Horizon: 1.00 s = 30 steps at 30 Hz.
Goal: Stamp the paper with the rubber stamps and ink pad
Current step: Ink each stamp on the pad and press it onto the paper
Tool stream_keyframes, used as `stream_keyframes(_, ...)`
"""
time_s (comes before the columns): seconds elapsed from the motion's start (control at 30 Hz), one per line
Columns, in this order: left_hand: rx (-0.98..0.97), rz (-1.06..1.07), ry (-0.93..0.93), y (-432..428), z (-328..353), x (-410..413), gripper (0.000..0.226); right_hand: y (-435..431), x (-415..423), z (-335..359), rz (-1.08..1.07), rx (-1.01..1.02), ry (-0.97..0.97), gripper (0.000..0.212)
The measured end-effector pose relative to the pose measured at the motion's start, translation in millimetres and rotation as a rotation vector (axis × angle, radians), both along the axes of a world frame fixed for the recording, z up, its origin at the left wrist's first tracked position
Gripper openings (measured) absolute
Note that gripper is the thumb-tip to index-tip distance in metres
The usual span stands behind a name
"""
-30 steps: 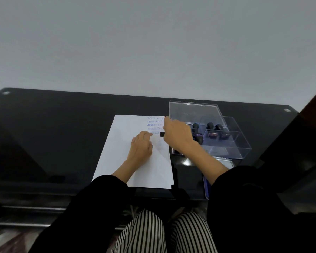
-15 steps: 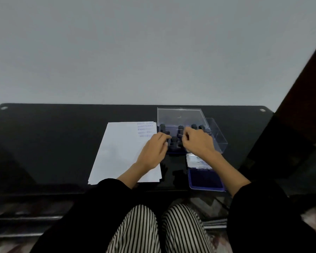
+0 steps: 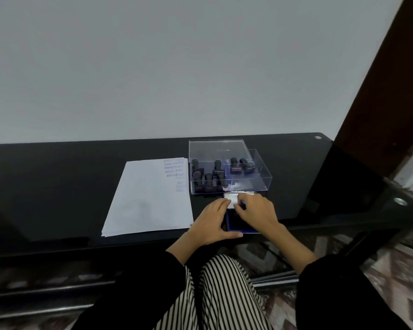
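Observation:
A blue ink pad (image 3: 236,223) lies open on the black table, its silver lid (image 3: 231,198) raised at the far side. My left hand (image 3: 209,221) holds the pad, thumb along its near edge and fingers at the lid's left end. The curled fingers of my right hand (image 3: 256,210) hold the lid from the right. Several black rubber stamps (image 3: 209,178) stand in a clear plastic box (image 3: 260,179) just beyond the pad. To the left lies the white paper (image 3: 148,201), with blue stamp prints down its far right edge.
The clear box lid (image 3: 215,148) leans at the back of the box. The black glass table (image 3: 57,186) ends close to my striped trousers. A dark wooden post (image 3: 386,91) rises at the right.
My right hand left the paper, went to the box of stamps, then came down to the ink pad. My left hand moved off the paper onto the pad.

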<state>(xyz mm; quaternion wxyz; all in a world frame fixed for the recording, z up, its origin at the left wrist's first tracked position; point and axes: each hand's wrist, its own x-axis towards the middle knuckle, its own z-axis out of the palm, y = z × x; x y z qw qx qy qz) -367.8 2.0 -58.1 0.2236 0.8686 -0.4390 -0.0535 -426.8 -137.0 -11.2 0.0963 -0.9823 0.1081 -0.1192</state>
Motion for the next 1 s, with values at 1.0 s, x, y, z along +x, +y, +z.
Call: stream_keyframes(1.0, 0.219, 0.035, -0.257, -8, -26, -3, 0.111, 24, -13, -42, -0.183, -0.063, -0.344, 0.036)
